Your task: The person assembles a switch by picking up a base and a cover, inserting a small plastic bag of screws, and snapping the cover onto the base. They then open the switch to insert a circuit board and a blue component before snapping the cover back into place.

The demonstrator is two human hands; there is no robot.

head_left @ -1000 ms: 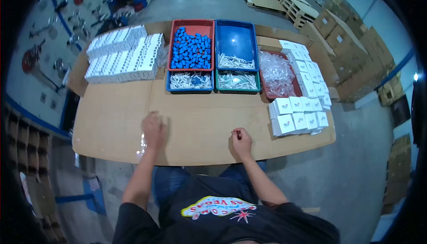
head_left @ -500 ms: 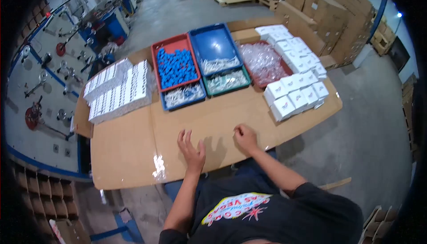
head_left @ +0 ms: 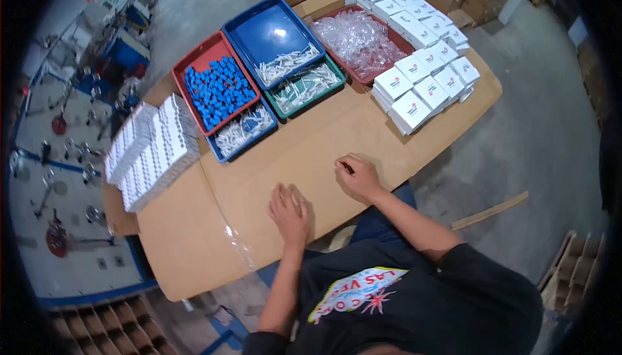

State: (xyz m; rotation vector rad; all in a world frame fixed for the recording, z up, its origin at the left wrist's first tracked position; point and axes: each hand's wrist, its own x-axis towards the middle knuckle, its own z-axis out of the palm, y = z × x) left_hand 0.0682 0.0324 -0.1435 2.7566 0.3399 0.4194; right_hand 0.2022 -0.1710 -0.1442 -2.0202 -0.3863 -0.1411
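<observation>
Nearest the camera, the person's black shirt (head_left: 389, 297) carried a printed sign reading "LAS VEGAS" in part. The left hand (head_left: 289, 212) lay palm down on the cardboard-covered counter (head_left: 194, 238), fingers together and flat, its grip open and holding nothing. Just beside it, the right hand (head_left: 357, 176) rested on the counter with its fingers curled into a loose fist; whether anything small sat inside that grip could not be told. A strip of clear tape (head_left: 234, 243) crossed the cardboard left of the left hand. The bare cardboard between the hands and the trays held nothing in the way. Farther out on the left stood a block of white boxes (head_left: 152, 151) packed on edge. In the middle sat a red tray (head_left: 183, 70) with blue caps (head_left: 217, 89), a small blue tray (head_left: 246, 131) of white parts in front of it, a large blue tray (head_left: 259, 28) with white parts along its near side, and a green tray (head_left: 304, 89) of similar parts. To the right, a dark red tray (head_left: 363, 41) held clear plastic bags. Beyond the right hand, well apart from it, lay rows of flat white boxes (head_left: 421, 70) bearing small red and blue logos too small to read.
</observation>
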